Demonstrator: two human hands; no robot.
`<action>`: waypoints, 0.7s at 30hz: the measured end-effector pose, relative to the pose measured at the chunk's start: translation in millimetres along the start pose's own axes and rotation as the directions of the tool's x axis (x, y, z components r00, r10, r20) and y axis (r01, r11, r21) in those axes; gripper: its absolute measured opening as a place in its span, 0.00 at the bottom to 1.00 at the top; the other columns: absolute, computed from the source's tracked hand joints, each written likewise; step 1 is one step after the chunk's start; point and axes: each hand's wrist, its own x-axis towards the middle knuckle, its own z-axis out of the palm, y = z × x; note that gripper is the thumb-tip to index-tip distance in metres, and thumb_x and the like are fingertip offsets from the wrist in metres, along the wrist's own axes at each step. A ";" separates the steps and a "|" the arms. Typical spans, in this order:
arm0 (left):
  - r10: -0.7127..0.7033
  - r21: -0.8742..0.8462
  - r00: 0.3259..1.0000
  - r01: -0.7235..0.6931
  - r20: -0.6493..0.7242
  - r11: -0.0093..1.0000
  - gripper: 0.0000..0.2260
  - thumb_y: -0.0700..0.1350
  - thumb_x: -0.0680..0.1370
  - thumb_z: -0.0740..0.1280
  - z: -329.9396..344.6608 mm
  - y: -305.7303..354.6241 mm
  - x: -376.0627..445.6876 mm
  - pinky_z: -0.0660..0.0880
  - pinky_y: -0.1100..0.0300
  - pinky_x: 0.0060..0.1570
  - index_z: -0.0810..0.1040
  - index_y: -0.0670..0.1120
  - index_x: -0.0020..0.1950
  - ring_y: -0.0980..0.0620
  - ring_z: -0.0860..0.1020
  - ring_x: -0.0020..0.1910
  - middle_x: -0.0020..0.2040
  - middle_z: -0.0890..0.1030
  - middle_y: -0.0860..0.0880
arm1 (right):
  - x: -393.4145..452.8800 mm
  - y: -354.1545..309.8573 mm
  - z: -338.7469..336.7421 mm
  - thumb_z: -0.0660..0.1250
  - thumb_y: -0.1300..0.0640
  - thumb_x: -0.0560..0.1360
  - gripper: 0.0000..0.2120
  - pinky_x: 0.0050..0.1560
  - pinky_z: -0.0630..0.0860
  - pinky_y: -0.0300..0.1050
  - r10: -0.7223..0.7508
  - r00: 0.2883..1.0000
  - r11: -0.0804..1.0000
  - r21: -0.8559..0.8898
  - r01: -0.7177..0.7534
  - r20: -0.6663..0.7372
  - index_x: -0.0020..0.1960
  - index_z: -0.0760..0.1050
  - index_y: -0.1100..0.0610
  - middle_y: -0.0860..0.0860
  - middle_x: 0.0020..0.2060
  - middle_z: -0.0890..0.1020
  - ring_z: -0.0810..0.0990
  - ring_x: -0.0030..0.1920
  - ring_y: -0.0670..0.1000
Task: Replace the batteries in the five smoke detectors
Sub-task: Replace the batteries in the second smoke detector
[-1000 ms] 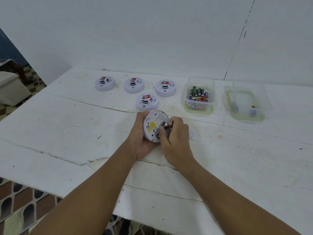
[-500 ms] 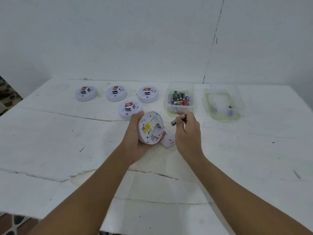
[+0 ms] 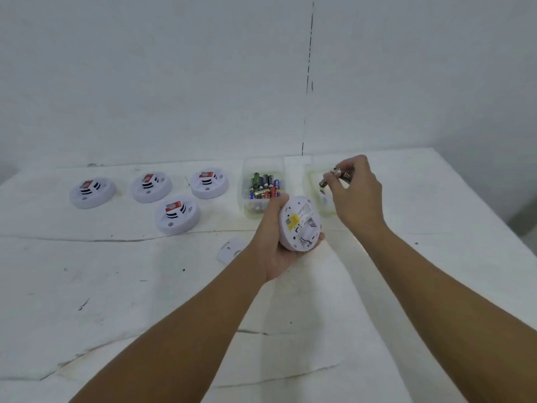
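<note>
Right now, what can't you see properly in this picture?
Head view only:
- Right clear plastic tub: the right hand hides most of what it holds.
- Round white smoke detector in the left hand: label too small to read.
- Batteries pinched by the right hand: brand blurred.

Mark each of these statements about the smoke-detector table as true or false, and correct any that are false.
1. The left hand holds a smoke detector with its back side facing the camera. True.
2. The right hand is empty. False: it pinches batteries above the right-hand container.
3. Four other detectors lie on the table. True.
4. The container of batteries stands left of all the detectors. False: it stands to their right.
5. A small white cover piece lies on the table near the left wrist. True.
</note>
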 end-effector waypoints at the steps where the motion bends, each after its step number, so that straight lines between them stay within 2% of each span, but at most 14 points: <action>1: -0.016 0.005 1.000 0.016 0.000 1.000 0.25 0.59 0.79 0.68 1.4 -2.3 4.7 0.80 0.42 0.59 0.81 0.41 0.66 0.35 0.77 0.67 0.63 0.82 0.37 | 9.1 6.2 -2.8 0.70 0.57 0.80 0.07 0.45 0.70 0.31 0.014 0.999 0.999 -0.048 -0.013 0.030 0.52 0.71 0.54 0.42 0.44 0.81 0.80 0.52 0.41; 2: -0.029 0.007 1.000 0.029 -0.002 1.000 0.24 0.59 0.79 0.68 2.1 -3.7 9.3 0.80 0.42 0.58 0.81 0.41 0.65 0.34 0.77 0.67 0.63 0.82 0.37 | 17.5 12.3 -5.0 0.71 0.57 0.80 0.07 0.46 0.71 0.38 0.033 0.998 0.995 -0.100 -0.027 0.061 0.52 0.72 0.54 0.43 0.44 0.81 0.80 0.54 0.48; 4: -0.049 0.004 0.999 0.049 -0.002 0.999 0.24 0.59 0.79 0.68 0.9 -4.1 16.5 0.80 0.42 0.58 0.82 0.40 0.63 0.33 0.78 0.65 0.63 0.82 0.36 | 30.6 21.7 -7.5 0.72 0.56 0.79 0.06 0.47 0.73 0.45 0.074 0.990 0.980 -0.192 -0.050 0.117 0.50 0.74 0.54 0.46 0.44 0.82 0.80 0.54 0.53; 7: -0.078 -0.044 0.997 0.079 0.008 0.996 0.25 0.59 0.78 0.68 -7.5 -2.7 22.9 0.79 0.41 0.60 0.82 0.40 0.64 0.33 0.79 0.61 0.64 0.81 0.34 | 43.5 29.7 -8.9 0.70 0.56 0.80 0.03 0.47 0.74 0.46 0.099 0.976 0.939 -0.342 -0.027 0.194 0.50 0.80 0.56 0.47 0.42 0.83 0.81 0.50 0.52; 9: -0.099 -0.089 0.995 0.101 0.023 0.991 0.25 0.59 0.78 0.69 -14.9 -2.0 26.2 0.76 0.41 0.64 0.83 0.39 0.63 0.33 0.77 0.61 0.64 0.80 0.34 | 48.3 32.1 -8.9 0.67 0.56 0.81 0.07 0.47 0.76 0.46 0.100 0.969 0.899 -0.438 0.009 0.226 0.48 0.82 0.57 0.49 0.43 0.85 0.82 0.49 0.54; 12: -0.113 -0.105 0.992 0.118 0.055 0.987 0.23 0.58 0.77 0.70 -19.3 -1.7 29.8 0.71 0.41 0.70 0.85 0.40 0.60 0.33 0.76 0.60 0.62 0.80 0.34 | 52.5 37.1 -8.3 0.64 0.55 0.82 0.10 0.50 0.77 0.50 0.104 0.970 0.898 -0.440 0.004 0.220 0.50 0.82 0.59 0.53 0.45 0.85 0.81 0.49 0.56; 16: -0.120 -0.116 0.990 0.127 0.070 0.985 0.24 0.59 0.78 0.69 -18.1 -1.9 31.7 0.73 0.40 0.68 0.83 0.41 0.63 0.33 0.76 0.62 0.64 0.80 0.34 | 55.8 36.0 -5.3 0.62 0.50 0.81 0.10 0.54 0.76 0.53 0.158 0.961 0.910 -0.411 -0.053 0.228 0.53 0.76 0.57 0.53 0.46 0.82 0.76 0.54 0.59; 19: -0.132 -0.119 0.989 0.139 0.064 0.983 0.25 0.59 0.78 0.69 -18.6 -1.9 31.7 0.71 0.40 0.69 0.83 0.40 0.63 0.33 0.76 0.61 0.64 0.80 0.34 | 56.2 32.4 -2.2 0.57 0.54 0.81 0.11 0.52 0.69 0.51 0.223 0.927 0.870 -0.491 -0.050 0.300 0.57 0.76 0.55 0.55 0.52 0.78 0.69 0.57 0.59; 21: -0.137 -0.116 0.989 0.143 0.061 0.983 0.25 0.59 0.78 0.69 -18.6 -1.6 31.3 0.69 0.40 0.72 0.83 0.40 0.63 0.33 0.77 0.61 0.64 0.80 0.34 | 56.8 33.7 -1.4 0.55 0.58 0.82 0.15 0.53 0.70 0.51 0.212 0.911 0.841 -0.541 0.014 0.353 0.60 0.79 0.54 0.55 0.56 0.80 0.72 0.60 0.61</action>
